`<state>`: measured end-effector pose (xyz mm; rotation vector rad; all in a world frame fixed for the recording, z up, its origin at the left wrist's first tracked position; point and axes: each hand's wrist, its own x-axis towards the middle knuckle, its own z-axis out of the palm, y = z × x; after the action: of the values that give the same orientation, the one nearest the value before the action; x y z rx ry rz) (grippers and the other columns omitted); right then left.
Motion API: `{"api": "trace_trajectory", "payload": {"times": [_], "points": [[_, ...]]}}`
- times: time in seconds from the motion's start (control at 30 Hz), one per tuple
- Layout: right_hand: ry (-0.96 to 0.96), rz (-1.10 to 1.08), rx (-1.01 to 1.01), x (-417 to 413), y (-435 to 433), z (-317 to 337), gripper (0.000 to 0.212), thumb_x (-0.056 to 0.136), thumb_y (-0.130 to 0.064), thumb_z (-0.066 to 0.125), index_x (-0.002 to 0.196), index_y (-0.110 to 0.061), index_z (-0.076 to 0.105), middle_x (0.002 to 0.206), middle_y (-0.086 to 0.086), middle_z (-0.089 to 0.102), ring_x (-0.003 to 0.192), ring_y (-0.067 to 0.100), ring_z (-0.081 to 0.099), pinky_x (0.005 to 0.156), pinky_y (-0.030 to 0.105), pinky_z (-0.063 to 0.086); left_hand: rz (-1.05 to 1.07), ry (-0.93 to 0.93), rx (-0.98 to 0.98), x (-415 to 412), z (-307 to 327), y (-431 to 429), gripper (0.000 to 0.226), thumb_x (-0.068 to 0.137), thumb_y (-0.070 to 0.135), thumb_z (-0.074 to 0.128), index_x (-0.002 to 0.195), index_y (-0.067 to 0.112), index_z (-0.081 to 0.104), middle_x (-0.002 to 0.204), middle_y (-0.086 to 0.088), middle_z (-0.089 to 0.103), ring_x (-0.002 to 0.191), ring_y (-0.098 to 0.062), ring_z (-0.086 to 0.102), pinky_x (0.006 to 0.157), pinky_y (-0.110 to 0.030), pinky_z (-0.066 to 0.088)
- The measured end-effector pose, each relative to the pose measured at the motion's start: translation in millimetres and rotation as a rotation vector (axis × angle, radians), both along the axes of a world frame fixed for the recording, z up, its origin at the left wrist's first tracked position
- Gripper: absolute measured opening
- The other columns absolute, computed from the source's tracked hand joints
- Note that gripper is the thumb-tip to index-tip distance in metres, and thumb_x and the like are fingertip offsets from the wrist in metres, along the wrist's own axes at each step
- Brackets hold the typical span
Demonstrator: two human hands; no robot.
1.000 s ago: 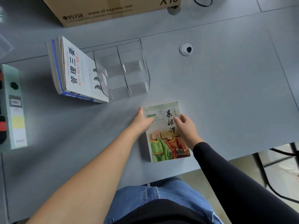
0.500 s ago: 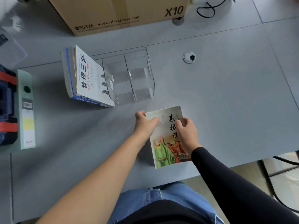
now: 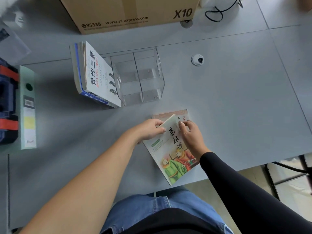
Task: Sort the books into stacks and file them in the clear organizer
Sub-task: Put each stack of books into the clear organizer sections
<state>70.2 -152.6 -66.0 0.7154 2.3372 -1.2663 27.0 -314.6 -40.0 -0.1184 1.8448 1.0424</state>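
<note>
A book with two robed figures on its cover is lifted and tilted, its lower corner past the table's front edge. My left hand grips its upper left edge, thumb on the cover. My right hand holds its upper right part, fingers curled over the cover. Beneath it lies another book, only its pinkish top strip showing. The clear organizer stands further back, its two right compartments holding nothing. Several books lean in its left side, a white-covered one in front.
A cardboard box sits at the back. A green binder and a blue and red case lie at the far left. A round cable grommet is set in the grey table. A black cable loops behind.
The top book has been lifted off the one beneath it and turned clockwise; the lower book's top strip has come into sight. The view has shifted closer.
</note>
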Motion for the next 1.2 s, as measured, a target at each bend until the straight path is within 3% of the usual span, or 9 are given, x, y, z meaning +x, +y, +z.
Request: {"api": "trace_trajectory", "payload": {"times": [0.1, 0.23, 0.3, 0.43, 0.53, 0.63, 0.77, 0.9, 1.2], "points": [[-0.006, 0.018, -0.010, 0, -3, -2, 0.037, 0.099, -0.035, 0.037, 0.102, -0.008, 0.062, 0.096, 0.005, 0.064, 0.090, 0.023, 0.059, 0.076, 0.031, 0.044, 0.118, -0.047, 0.065, 7, 7, -16, 0.028, 0.097, 0.020, 0.048, 0.124, 0.019, 0.056, 0.114, 0.001, 0.066, 0.096, -0.016, 0.066, 0.087, -0.030, 0.053], [0.019, -0.034, -0.020, -7, -4, -1, 0.047, 0.101, -0.035, 0.032, 0.090, -0.002, 0.062, 0.078, 0.007, 0.058, 0.072, 0.022, 0.052, 0.068, 0.030, 0.038, 0.362, -0.045, 0.139, 4, 35, -60, 0.026, 0.098, 0.014, 0.047, 0.123, 0.017, 0.052, 0.101, -0.004, 0.066, 0.082, -0.017, 0.066, 0.068, -0.029, 0.057], [0.028, -0.038, -0.043, -11, -5, 1, 0.048, 0.102, -0.033, 0.030, 0.093, 0.000, 0.064, 0.081, 0.006, 0.059, 0.077, 0.021, 0.053, 0.067, 0.030, 0.038, 0.452, 0.032, 0.154, -1, 55, -82, 0.021, 0.097, 0.012, 0.047, 0.116, 0.017, 0.055, 0.099, -0.005, 0.067, 0.084, -0.020, 0.066, 0.066, -0.032, 0.058], [0.041, -0.042, -0.136, -20, -12, 0, 0.043, 0.102, -0.030, 0.030, 0.102, -0.004, 0.064, 0.096, 0.007, 0.064, 0.092, 0.021, 0.059, 0.083, 0.035, 0.046, 0.568, 0.239, 0.103, -14, 97, -118, 0.017, 0.097, 0.012, 0.048, 0.092, 0.023, 0.060, 0.093, 0.001, 0.067, 0.080, -0.013, 0.066, 0.064, -0.025, 0.058], [0.015, -0.038, -0.177, -23, -18, -2, 0.039, 0.102, -0.029, 0.031, 0.100, -0.005, 0.062, 0.097, 0.008, 0.064, 0.091, 0.020, 0.058, 0.071, 0.028, 0.044, 0.710, 0.348, 0.089, -26, 123, -133, 0.017, 0.097, 0.014, 0.048, 0.087, 0.023, 0.059, 0.089, 0.004, 0.067, 0.069, -0.004, 0.068, 0.058, -0.022, 0.058], [0.000, -0.018, -0.178, -20, -19, -3, 0.044, 0.102, -0.029, 0.031, 0.110, 0.000, 0.061, 0.100, 0.009, 0.064, 0.092, 0.020, 0.058, 0.070, 0.027, 0.044, 0.820, 0.455, 0.025, -40, 141, -139, 0.012, 0.097, 0.014, 0.048, 0.094, 0.019, 0.059, 0.090, 0.004, 0.065, 0.078, -0.009, 0.065, 0.057, -0.024, 0.057], [-0.014, -0.024, -0.177, -15, -15, -4, 0.043, 0.102, -0.029, 0.030, 0.113, 0.001, 0.059, 0.103, 0.012, 0.063, 0.095, 0.021, 0.058, 0.083, 0.032, 0.047, 0.790, 0.587, -0.194, -61, 150, -137, 0.030, 0.096, 0.021, 0.049, 0.125, 0.014, 0.052, 0.111, -0.001, 0.062, 0.092, -0.020, 0.063, 0.059, -0.025, 0.048], [-0.013, -0.079, -0.150, -13, -6, -5, 0.041, 0.102, -0.028, 0.032, 0.109, 0.000, 0.060, 0.097, 0.011, 0.062, 0.090, 0.022, 0.056, 0.080, 0.035, 0.046, 0.728, 0.633, -0.387, -82, 143, -129, 0.033, 0.095, 0.023, 0.046, 0.127, 0.016, 0.050, 0.129, -0.005, 0.060, 0.108, -0.028, 0.063, 0.075, -0.035, 0.050], [-0.042, -0.135, -0.095, -5, 10, -11, 0.043, 0.101, -0.030, 0.033, 0.108, 0.000, 0.062, 0.097, 0.010, 0.064, 0.089, 0.023, 0.058, 0.084, 0.039, 0.047, 0.495, 0.576, -0.658, -125, 105, -85, 0.038, 0.093, 0.008, 0.041, 0.129, -0.003, 0.043, 0.136, -0.023, 0.049, 0.123, -0.039, 0.051, 0.092, -0.042, 0.045]]}}
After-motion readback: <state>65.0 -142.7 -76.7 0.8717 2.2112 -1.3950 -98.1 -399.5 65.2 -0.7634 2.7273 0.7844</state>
